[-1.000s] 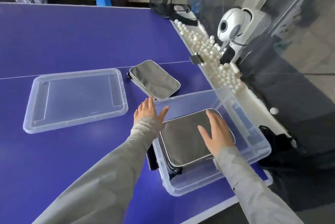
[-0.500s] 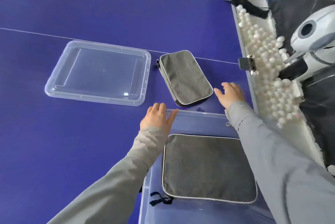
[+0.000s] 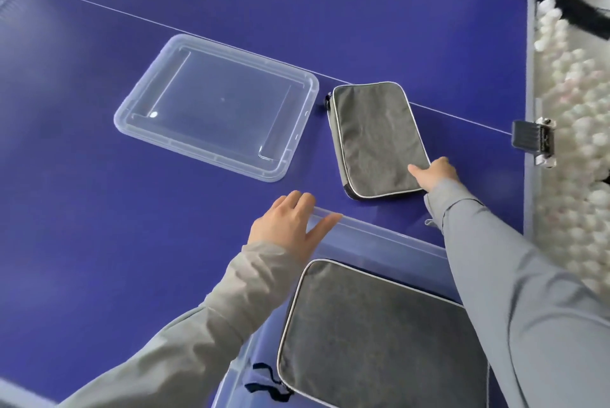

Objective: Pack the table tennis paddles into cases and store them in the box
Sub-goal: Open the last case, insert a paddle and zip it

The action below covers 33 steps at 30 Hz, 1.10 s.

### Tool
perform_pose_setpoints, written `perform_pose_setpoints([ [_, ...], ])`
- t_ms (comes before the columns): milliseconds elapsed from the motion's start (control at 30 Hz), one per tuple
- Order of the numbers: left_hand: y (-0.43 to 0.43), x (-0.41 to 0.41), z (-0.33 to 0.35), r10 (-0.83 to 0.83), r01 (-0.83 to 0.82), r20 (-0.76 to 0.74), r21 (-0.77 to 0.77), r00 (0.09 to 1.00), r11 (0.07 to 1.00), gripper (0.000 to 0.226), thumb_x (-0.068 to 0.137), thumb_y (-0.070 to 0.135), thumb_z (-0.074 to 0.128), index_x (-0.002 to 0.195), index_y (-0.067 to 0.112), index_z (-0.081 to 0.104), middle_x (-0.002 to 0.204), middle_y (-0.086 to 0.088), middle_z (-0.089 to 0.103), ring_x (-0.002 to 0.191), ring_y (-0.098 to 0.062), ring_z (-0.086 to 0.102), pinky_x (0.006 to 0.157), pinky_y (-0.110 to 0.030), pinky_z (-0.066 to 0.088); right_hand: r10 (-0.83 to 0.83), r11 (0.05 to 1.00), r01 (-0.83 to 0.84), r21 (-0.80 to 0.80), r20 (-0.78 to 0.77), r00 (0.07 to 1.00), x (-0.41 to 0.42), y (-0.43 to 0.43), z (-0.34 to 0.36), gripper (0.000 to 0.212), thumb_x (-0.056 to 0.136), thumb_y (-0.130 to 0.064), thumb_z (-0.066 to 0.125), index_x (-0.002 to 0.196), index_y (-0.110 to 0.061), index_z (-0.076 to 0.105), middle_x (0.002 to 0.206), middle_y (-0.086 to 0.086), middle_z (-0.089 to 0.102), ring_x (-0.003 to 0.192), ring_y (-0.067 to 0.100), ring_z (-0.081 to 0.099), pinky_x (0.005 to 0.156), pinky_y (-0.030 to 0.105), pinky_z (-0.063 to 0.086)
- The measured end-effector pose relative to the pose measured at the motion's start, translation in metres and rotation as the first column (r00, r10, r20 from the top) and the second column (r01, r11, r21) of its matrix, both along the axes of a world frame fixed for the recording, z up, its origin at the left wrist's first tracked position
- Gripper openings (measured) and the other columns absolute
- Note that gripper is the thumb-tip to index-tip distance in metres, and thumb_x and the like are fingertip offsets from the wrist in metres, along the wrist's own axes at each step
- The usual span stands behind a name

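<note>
A grey paddle case (image 3: 379, 341) with white piping lies flat inside the clear plastic box (image 3: 379, 236) at the bottom of the view. A second grey case (image 3: 373, 137) lies on the blue table just beyond the box. My right hand (image 3: 435, 173) holds that case's near right corner, thumb on top, the fingers hidden past the edge. My left hand (image 3: 290, 226) rests with straight fingers on the box's far left rim. No bare paddle is in sight.
The box's clear lid (image 3: 214, 107) lies upside down on the table (image 3: 99, 209), left of the second case. Along the table's right edge runs a white tray of many white balls (image 3: 567, 110), with a metal net clamp (image 3: 531, 140) fixed to the edge.
My right hand left the case in the box, reached across to the second case and took its near right corner. The left hand settled on the box rim. The view tilted down.
</note>
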<state>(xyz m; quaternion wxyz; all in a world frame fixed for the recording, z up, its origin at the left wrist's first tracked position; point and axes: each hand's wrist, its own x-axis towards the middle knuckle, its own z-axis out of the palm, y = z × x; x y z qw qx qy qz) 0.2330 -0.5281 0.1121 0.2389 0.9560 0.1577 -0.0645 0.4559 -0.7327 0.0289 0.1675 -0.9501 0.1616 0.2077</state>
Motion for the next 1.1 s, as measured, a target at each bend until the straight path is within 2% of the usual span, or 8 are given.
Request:
perform_pose_setpoints([
  [100, -0.001, -0.001, 0.0, 0.002, -0.002, 0.033, 0.015, 0.999, 1.0, 0.089, 0.062, 0.077, 0.006, 0.104, 0.016, 0.056, 0.1, 0.002, 0.057, 0.098, -0.019, 0.053, 0.062, -0.032, 0.043, -0.111, 0.977, 0.093, 0.19, 0.09, 0.99, 0.0, 0.005, 0.014, 0.062, 0.084, -0.034, 0.064, 0.127, -0.001, 0.035, 0.134, 0.019, 0.047, 0.119, 0.039, 0.05, 0.092, 0.046, 0.047],
  [233, 0.001, 0.001, -0.001, 0.001, -0.002, -0.03, -0.022, 1.0, 1.0, 0.074, 0.079, 0.074, 0.02, 0.108, 0.016, 0.056, 0.106, 0.002, 0.057, 0.105, -0.018, 0.051, 0.071, -0.034, 0.046, -0.182, 0.892, 0.059, 0.448, 0.236, 0.955, -0.014, 0.014, 0.048, 0.04, 0.087, -0.025, 0.061, 0.115, -0.003, 0.042, 0.109, 0.01, 0.048, 0.084, 0.025, 0.054, 0.036, 0.019, 0.049],
  [467, 0.005, -0.007, 0.006, 0.176, -0.133, 0.106, -0.327, 0.979, 0.935, 0.045, 0.098, 0.043, 0.031, 0.101, 0.008, 0.058, 0.103, -0.007, 0.054, 0.097, -0.027, 0.051, 0.079, -0.035, 0.041, -0.304, 0.842, -0.068, 0.536, 0.574, 0.761, -0.079, 0.034, 0.129, 0.021, 0.088, -0.027, 0.057, 0.099, -0.012, 0.046, 0.074, -0.009, 0.048, 0.069, 0.021, 0.053, 0.07, 0.049, 0.051],
  [533, 0.019, -0.012, 0.012, 0.404, -0.232, 0.133, -0.642, 0.905, 0.731, 0.046, 0.088, 0.048, 0.034, 0.095, 0.011, 0.062, 0.098, -0.005, 0.058, 0.093, -0.026, 0.056, 0.085, -0.037, 0.044, -0.376, 0.782, -0.102, 0.615, 0.595, 0.71, -0.111, 0.043, 0.15, 0.016, 0.087, -0.03, 0.059, 0.089, -0.024, 0.045, 0.074, -0.015, 0.049, 0.07, 0.007, 0.053, 0.073, 0.045, 0.051],
  [600, 0.048, -0.013, 0.03, 0.604, -0.299, -0.051, -0.9, 0.795, 0.317, 0.04, 0.088, 0.051, 0.04, 0.093, 0.017, 0.06, 0.097, -0.004, 0.062, 0.082, -0.022, 0.06, 0.074, -0.036, 0.048, -0.444, 0.675, -0.163, 0.72, 0.572, 0.689, -0.15, 0.062, 0.168, 0.016, 0.089, -0.024, 0.059, 0.084, -0.029, 0.045, 0.073, -0.013, 0.048, 0.058, -0.005, 0.048, 0.062, 0.029, 0.048],
  [700, 0.12, -0.016, 0.058, 0.504, -0.28, -0.286, -0.956, 0.815, -0.089, 0.04, 0.095, 0.054, 0.033, 0.112, 0.022, 0.049, 0.095, -0.004, 0.059, 0.071, -0.015, 0.058, 0.058, -0.03, 0.048, -0.458, 0.597, -0.256, 0.76, 0.585, 0.669, -0.216, 0.107, 0.18, 0.017, 0.093, -0.013, 0.055, 0.089, -0.027, 0.047, 0.075, -0.009, 0.048, 0.059, -0.007, 0.047, 0.059, 0.008, 0.039],
  [967, 0.321, -0.104, 0.07, 0.56, -0.071, 0.055, -0.977, 0.826, 0.201, 0.04, 0.084, 0.011, 0.068, 0.117, 0.021, 0.048, 0.089, -0.004, 0.07, 0.071, -0.018, 0.069, 0.061, -0.034, 0.058, -0.112, 0.716, -0.293, 0.634, 0.518, 0.848, -0.333, 0.305, 0.117, 0.027, 0.088, -0.02, 0.061, 0.105, -0.031, 0.043, 0.095, -0.022, 0.056, 0.083, 0.006, 0.056, 0.067, 0.01, 0.041],
  [1100, 0.451, -0.164, 0.056, 0.356, -0.165, 0.116, -0.727, 0.927, 0.666, 0.054, 0.075, 0.031, 0.073, 0.12, 0.04, 0.044, 0.101, 0.002, 0.068, 0.088, -0.021, 0.066, 0.081, -0.036, 0.052, -0.061, 0.735, -0.405, 0.543, 0.648, 0.759, -0.339, 0.437, 0.144, 0.041, 0.087, -0.037, 0.059, 0.126, -0.028, 0.048, 0.107, -0.015, 0.049, 0.094, 0.006, 0.053, 0.082, 0.016, 0.043],
])
